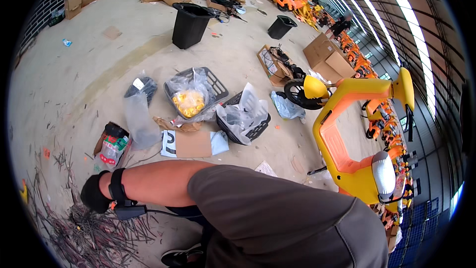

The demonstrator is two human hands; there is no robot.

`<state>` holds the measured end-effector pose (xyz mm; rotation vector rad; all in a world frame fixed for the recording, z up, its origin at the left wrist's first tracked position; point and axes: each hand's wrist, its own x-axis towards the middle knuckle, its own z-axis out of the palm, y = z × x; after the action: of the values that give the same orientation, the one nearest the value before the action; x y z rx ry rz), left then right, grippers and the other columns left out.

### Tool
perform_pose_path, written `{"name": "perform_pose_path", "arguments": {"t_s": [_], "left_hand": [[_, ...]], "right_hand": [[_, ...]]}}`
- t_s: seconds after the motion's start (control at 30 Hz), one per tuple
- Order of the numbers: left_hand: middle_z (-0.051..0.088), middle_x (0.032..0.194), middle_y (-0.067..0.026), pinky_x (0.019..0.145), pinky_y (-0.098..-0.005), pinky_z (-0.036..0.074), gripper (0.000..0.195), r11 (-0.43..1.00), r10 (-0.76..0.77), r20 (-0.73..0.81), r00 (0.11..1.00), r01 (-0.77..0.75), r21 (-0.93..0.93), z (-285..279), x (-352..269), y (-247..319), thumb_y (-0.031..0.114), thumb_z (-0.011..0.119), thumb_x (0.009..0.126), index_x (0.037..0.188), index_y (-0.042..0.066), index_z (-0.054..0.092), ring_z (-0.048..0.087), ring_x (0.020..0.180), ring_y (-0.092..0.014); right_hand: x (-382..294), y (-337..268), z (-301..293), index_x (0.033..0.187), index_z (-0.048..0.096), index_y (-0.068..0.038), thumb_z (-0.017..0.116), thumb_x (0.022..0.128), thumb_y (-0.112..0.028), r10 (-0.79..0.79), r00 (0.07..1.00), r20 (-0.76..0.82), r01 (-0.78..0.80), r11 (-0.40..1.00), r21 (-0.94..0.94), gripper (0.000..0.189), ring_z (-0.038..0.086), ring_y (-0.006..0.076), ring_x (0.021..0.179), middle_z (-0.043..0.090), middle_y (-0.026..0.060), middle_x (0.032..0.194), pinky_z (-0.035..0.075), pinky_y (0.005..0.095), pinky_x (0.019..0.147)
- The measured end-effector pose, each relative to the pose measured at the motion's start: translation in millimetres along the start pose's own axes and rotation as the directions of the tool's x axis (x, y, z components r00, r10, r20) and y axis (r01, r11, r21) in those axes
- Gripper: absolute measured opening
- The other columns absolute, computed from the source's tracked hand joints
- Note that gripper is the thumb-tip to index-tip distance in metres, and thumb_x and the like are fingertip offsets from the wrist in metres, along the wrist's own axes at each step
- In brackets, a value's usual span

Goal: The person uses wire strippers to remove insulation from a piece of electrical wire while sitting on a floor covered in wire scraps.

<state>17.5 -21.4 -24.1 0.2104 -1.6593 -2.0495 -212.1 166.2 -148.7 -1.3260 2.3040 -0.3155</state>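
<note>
My right hand (95, 193), in a black glove, is low at the left, at the upper edge of a loose heap of thin dark strips (93, 238) on the floor. Its fingers are turned away, so what they hold or touch is hidden. A black strap circles the wrist, with a small black device (130, 212) and a cable attached. Just beyond the hand lies an opened carton (128, 145) with a black part and a printed red and green plastic bag (113, 149). My left hand is out of view. My grey sleeve (282, 208) covers much of the lower picture.
A crate (219, 82) holds bagged yellow parts (188, 103); another crate (262, 130) has a plastic liner. A yellow-orange scooter (327, 126) stands at right. Black bins (191, 26), cardboard boxes (327, 56) and a person (340, 26) are farther off. My shoe (182, 256) shows below.
</note>
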Motion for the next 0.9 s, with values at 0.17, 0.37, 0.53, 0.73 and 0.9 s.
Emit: {"name": "perform_pose_path", "arguments": {"t_s": [0.17,0.37,0.53,0.73,0.9], "left_hand": [[0.066,0.116,-0.0139,0.090,-0.0451,0.051,0.043,0.858,-0.097,0.307,0.947,0.236,-0.456,-79,8,-51,0.021,0.055,0.103,0.143,0.007,0.048,0.062,0.100,-0.025],[0.035,0.060,0.0035,0.060,-0.0320,0.037,0.042,0.651,-0.265,0.174,0.948,0.309,-0.693,51,13,-1,0.034,0.047,0.107,0.069,0.016,0.044,0.032,0.052,-0.012],[0.039,0.062,-0.0011,0.053,-0.0302,0.035,0.044,0.630,-0.144,0.238,0.961,0.274,-0.727,43,10,3,0.034,0.041,0.109,0.071,0.011,0.046,0.035,0.052,-0.016],[0.047,0.063,-0.0007,0.057,-0.0302,0.041,0.038,0.989,-0.012,0.080,0.997,0.023,-0.144,41,6,11,0.025,0.047,0.107,0.073,0.008,0.053,0.045,0.056,-0.013],[0.061,0.070,-0.0033,0.062,-0.0272,0.045,0.026,0.877,0.108,0.139,0.984,-0.160,0.452,39,4,28,0.017,0.061,0.099,0.078,0.002,0.064,0.056,0.063,-0.011]], "right_hand": [[-40,19,8,0.091,0.077,-0.008,0.067,0.077,-0.023,0.169,0.961,-0.218,-0.138,0.979,0.151,0.023,0.072,0.0343,0.092,0.074,0.0175,0.096,0.057,0.0440,0.080],[-92,15,-41,0.107,0.071,-0.006,0.062,0.089,-0.018,-0.241,0.817,-0.524,0.065,0.941,-0.332,0.023,0.065,0.0327,0.107,0.070,0.0143,0.109,0.053,0.0437,0.087],[-95,-54,-85,0.122,0.066,-0.012,0.061,0.092,-0.016,0.023,0.758,-0.651,-0.141,0.982,-0.130,0.031,0.062,0.0319,0.099,0.065,0.0113,0.103,0.050,0.0433,0.088],[-93,-38,-72,0.116,0.066,-0.010,0.061,0.093,-0.017,-0.129,0.667,-0.734,0.007,0.986,-0.166,0.025,0.062,0.0350,0.095,0.065,0.0137,0.101,0.052,0.0460,0.082],[-86,-43,-78,0.114,0.066,-0.007,0.063,0.093,-0.018,-0.003,0.693,-0.721,0.055,0.997,0.049,0.024,0.064,0.0378,0.096,0.067,0.0179,0.103,0.052,0.0461,0.083]]}}
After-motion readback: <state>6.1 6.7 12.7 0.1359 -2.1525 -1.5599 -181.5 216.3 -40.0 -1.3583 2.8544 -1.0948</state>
